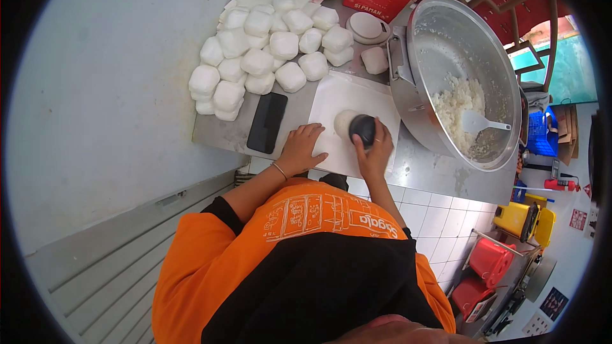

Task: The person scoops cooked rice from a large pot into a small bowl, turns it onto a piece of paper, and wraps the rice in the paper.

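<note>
Bright light in here, glaring white at two o'clock! Highlights streak the steel pot, and toward the darkened edges everything bends, small details going soft around four o'clock.

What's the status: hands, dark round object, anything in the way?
Right hand on the dark round object, over white sheet. Left hand resting on sheet. Black phone left of sheet, apparently not in the way.

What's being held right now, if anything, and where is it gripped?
The right hand has a grip on a round black object by its right and near sides. The left hand, partly on the white sheet, holds nothing.
</note>
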A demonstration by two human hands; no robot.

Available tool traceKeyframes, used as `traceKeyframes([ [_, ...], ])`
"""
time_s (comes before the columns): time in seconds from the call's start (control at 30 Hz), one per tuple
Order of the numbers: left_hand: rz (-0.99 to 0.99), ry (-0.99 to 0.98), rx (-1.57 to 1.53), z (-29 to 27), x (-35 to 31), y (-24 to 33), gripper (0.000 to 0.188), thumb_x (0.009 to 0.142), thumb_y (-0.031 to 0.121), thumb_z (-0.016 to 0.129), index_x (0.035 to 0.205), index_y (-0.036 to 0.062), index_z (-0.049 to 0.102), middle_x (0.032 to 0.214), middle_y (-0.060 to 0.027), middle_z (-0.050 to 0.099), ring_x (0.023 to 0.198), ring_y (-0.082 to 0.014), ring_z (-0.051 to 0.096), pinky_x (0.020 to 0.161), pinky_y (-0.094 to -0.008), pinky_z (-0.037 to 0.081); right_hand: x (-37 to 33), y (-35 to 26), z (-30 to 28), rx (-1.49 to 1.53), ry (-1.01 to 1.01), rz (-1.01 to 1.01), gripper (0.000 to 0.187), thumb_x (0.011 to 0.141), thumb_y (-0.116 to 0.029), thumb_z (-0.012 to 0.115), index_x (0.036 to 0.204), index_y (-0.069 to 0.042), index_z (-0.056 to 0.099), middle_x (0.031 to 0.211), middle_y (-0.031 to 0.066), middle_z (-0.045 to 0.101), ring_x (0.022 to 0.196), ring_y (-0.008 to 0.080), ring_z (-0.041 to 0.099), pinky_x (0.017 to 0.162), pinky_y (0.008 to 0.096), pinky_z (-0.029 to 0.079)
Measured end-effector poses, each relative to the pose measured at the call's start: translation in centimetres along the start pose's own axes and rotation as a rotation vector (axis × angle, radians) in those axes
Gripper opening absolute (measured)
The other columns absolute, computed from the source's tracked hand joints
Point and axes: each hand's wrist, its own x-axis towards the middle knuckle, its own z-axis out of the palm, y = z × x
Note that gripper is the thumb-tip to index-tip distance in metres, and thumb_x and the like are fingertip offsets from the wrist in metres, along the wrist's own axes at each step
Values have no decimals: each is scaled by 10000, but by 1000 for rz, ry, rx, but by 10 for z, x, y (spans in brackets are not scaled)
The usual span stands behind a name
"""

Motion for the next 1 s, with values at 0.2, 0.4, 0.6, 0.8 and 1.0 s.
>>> traceKeyframes([
  [0.2,-7,-46,-69,4,12,8,789,768,291,721,1456,65,407,1362,-150,449,1209,-334,446,1018,-454,382,-37,51,-19,-390,117,194,640,927,-353,616,1471,-105,389,1503,185,374,1403,345,343,1108,647,177],
  [0.4,11,-87,-108,15,22,8,828,753,277,714,1477,45,386,1374,-170,429,1229,-354,406,1051,-455,360,-31,9,-9,-449,-247,-120,609,956,-257,553,1511,-108,354,1566,135,326,1471,289,264,1176,598,72],
  [0.6,-3,-102,-211,11,12,-3,892,752,287,725,1517,59,326,1411,-185,394,1264,-363,374,1089,-465,319,-54,17,11,-117,-208,4,663,966,-212,542,1537,-40,253,1589,170,268,1497,332,191,1173,607,64],
  [0.8,49,-128,-63,10,16,5,899,757,308,732,1523,85,318,1449,-175,361,1286,-368,356,1099,-473,307,-30,1,11,-22,-351,173,732,941,-187,566,1532,28,192,1585,230,235,1483,384,199,1185,557,141],
  [1.0,137,-172,-102,2,7,-10,876,732,372,761,1497,166,387,1529,-157,316,1384,-355,308,1116,-475,312,-51,40,-10,-6,-270,107,746,945,-210,581,1523,53,189,1577,253,232,1477,401,196,1201,488,168],
])
